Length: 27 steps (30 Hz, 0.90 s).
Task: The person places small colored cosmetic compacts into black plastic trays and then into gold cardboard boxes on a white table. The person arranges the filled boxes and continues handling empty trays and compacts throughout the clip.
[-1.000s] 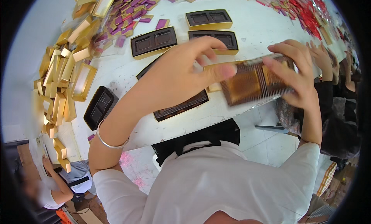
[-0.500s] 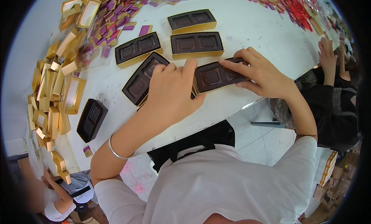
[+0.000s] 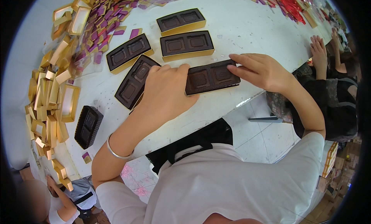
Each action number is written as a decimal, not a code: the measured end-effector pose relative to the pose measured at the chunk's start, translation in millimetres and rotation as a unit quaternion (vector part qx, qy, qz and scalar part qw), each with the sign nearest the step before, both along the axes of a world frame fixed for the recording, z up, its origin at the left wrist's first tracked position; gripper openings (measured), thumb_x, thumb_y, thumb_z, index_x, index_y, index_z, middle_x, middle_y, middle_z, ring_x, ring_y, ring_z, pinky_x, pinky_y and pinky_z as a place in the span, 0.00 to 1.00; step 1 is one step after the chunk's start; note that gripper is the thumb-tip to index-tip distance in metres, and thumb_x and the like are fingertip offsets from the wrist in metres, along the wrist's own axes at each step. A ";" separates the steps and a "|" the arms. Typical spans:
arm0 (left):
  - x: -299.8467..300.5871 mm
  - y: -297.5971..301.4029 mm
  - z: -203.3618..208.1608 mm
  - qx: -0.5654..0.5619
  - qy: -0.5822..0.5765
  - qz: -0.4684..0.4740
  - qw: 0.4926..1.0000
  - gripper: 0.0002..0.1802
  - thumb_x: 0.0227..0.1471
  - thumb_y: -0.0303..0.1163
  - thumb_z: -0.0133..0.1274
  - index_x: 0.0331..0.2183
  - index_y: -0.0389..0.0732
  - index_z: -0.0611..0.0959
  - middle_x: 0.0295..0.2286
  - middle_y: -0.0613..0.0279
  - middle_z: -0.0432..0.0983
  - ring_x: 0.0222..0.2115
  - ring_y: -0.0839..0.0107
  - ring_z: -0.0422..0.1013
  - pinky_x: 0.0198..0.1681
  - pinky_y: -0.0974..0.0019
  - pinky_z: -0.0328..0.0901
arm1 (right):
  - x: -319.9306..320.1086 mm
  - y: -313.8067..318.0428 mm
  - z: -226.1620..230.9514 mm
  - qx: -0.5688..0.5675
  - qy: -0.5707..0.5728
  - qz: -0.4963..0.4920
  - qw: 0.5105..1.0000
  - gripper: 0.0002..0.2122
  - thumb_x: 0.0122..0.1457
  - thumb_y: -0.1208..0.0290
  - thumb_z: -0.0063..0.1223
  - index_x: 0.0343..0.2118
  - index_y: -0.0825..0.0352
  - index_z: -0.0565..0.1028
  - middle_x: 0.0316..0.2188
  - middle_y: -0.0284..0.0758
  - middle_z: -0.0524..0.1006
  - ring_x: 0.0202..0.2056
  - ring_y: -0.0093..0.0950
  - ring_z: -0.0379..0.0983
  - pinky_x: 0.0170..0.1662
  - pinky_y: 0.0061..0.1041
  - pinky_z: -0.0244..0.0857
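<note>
A small gold box fitted with a dark brown two-well plastic tray (image 3: 211,78) lies before me, tilted slightly on the table. My left hand (image 3: 167,93) is closed around its left end, hiding that edge. At the far right corner, the fingers of my right hand (image 3: 259,71) grip the tray's rim. Another tray-filled gold box (image 3: 133,83) rests partly behind my left hand. Beyond are more such boxes: one at left (image 3: 129,53), one in the middle (image 3: 187,45) and one farther back (image 3: 181,21).
A loose dark tray (image 3: 88,127) lies at the left. Gold empty boxes (image 3: 50,96) pile along the left edge, beside purple-and-gold small pieces (image 3: 104,27). Red wrappers (image 3: 288,9) heap at the far right. Another person's hand (image 3: 319,50) is at the right edge.
My right hand has shifted from the box's right side, thumb at the near edge, to its far right corner. The view has turned a little, so everything sits slightly lower left.
</note>
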<state>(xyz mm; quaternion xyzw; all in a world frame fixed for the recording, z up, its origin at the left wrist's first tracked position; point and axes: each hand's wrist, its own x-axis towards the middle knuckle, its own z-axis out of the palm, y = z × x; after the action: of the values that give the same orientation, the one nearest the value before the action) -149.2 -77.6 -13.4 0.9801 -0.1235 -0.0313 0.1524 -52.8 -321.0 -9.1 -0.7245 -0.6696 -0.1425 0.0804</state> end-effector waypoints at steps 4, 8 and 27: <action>1.6 -0.5 -1.4 -0.013 -0.006 -0.003 1.000 0.29 0.33 0.43 0.60 0.38 0.35 0.76 0.19 0.57 0.73 0.28 0.60 0.69 0.39 0.61 0.59 | 8.6 3.8 -14.5 -0.002 -0.125 0.065 0.990 0.15 0.39 0.78 0.52 0.34 0.76 0.72 0.37 0.48 0.71 0.32 0.35 0.73 0.34 0.27 0.71; -1.3 2.0 -7.8 0.000 -0.033 0.008 0.999 0.26 0.33 0.45 0.59 0.33 0.36 0.77 0.20 0.55 0.73 0.27 0.58 0.70 0.37 0.60 0.60 | 4.6 8.8 7.7 -0.075 -0.031 0.002 0.997 0.22 0.43 0.68 0.54 0.40 0.78 0.69 0.46 0.49 0.67 0.46 0.40 0.66 0.49 0.37 0.61; -84.6 90.5 -19.1 0.005 -0.062 0.063 0.996 0.52 0.35 0.66 0.53 0.57 0.49 0.59 0.58 0.45 0.43 0.59 0.47 0.38 0.56 0.35 0.32 | 51.7 133.1 -0.2 0.149 0.223 -0.075 0.960 0.19 0.57 0.67 0.47 0.52 0.64 0.65 0.57 0.42 0.58 0.57 0.38 0.54 0.58 0.32 0.49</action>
<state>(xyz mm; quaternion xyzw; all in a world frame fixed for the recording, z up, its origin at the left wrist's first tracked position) -233.8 12.9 -32.5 0.9867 -0.0707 0.0381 0.1412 -1.0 -188.0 -9.3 -0.7657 -0.5496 -0.0811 0.3242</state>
